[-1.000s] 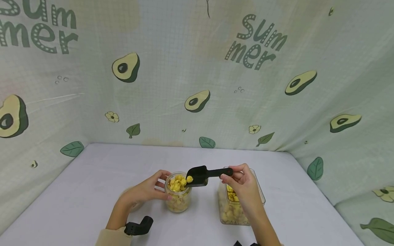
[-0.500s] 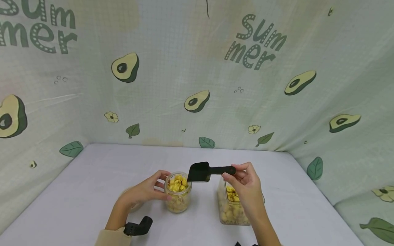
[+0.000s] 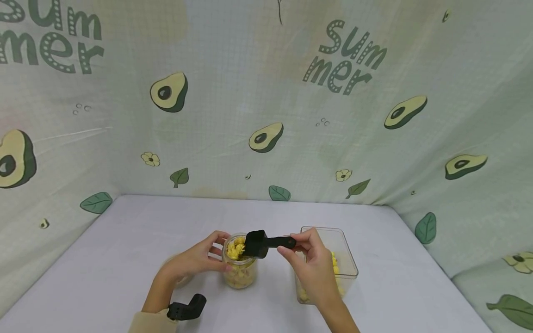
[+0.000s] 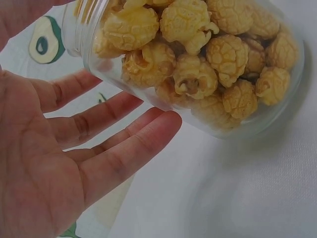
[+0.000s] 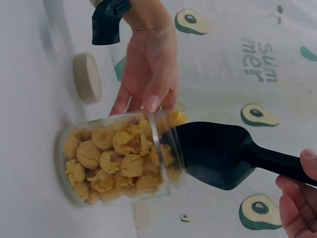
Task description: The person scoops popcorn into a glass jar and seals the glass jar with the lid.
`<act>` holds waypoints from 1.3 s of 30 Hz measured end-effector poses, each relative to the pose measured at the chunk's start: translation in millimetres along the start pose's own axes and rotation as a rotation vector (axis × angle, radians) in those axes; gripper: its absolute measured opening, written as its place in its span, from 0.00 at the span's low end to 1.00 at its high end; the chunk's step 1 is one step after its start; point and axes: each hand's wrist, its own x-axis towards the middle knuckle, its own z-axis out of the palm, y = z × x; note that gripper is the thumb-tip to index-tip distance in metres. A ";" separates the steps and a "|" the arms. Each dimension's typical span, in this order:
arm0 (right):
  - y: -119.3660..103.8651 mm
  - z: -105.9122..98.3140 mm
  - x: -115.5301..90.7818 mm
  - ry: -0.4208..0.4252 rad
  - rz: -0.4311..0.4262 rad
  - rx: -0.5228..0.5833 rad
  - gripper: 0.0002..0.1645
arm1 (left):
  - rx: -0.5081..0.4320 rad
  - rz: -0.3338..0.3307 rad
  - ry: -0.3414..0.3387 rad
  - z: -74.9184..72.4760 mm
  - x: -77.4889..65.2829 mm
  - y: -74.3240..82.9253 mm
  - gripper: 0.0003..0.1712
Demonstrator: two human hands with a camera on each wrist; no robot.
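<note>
A clear jar (image 3: 240,273) full of yellow caramel popcorn (image 4: 188,74) stands upright on the table. My left hand (image 3: 200,256) holds it from the left, with the thumb (image 5: 157,94) against its neck and the fingers (image 4: 124,158) along its side. My right hand (image 3: 310,259) pinches the end of a black scoop (image 5: 213,153) by its handle. The scoop's tip dips into the jar's mouth and touches the popcorn at the top. Below the right hand is a clear rectangular container (image 3: 351,266) with more popcorn, partly hidden by that hand.
A beige round lid (image 5: 86,78) lies on the white table (image 3: 258,314) beside the jar, mostly hidden behind the left wrist in the head view. A patterned cloth (image 3: 225,92) hangs behind and at both sides of the table.
The scoop first tipped popcorn at the jar's rim, then lifted slightly away. Now the right hand has moved left and lowered its tip into the mouth. My left hand stays put.
</note>
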 end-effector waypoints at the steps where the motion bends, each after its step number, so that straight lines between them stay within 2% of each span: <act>1: 0.3 2.4 -1.0 0.001 0.008 -0.011 0.17 | -0.002 0.001 0.000 0.1 0.1 -0.4 0.41; 5: 1.8 7.0 -3.2 0.012 -0.012 -0.069 0.16 | -0.006 0.004 0.000 0.3 0.1 -0.7 0.41; 10: -0.9 1.4 -1.7 0.060 -0.110 -0.108 0.17 | -0.001 -0.002 0.005 0.7 0.0 0.7 0.42; 17: -5.1 0.5 -1.9 0.069 -0.228 -0.075 0.18 | 0.012 -0.012 0.015 0.8 0.3 1.6 0.41; 20: -4.0 6.2 -3.1 0.077 -0.247 -0.030 0.17 | 0.015 -0.013 0.015 0.7 0.3 1.9 0.41; 23: -1.5 12.1 -4.7 0.097 -0.224 -0.024 0.16 | 0.015 -0.016 0.015 0.8 0.1 2.0 0.42; 27: 0.6 16.8 -7.4 0.107 -0.197 -0.094 0.15 | 0.012 -0.013 0.013 0.7 0.4 2.2 0.41; 31: -0.1 15.3 -6.9 0.124 -0.234 -0.169 0.15 | 0.012 -0.003 0.011 0.7 0.4 1.6 0.41; 34: -2.5 9.1 -4.1 0.149 -0.294 -0.220 0.17 | 0.008 0.001 0.011 0.9 0.2 1.0 0.42; 39: -9.6 -1.2 -2.0 0.165 -0.339 -0.259 0.18 | 0.005 -0.003 0.011 1.7 0.5 1.2 0.42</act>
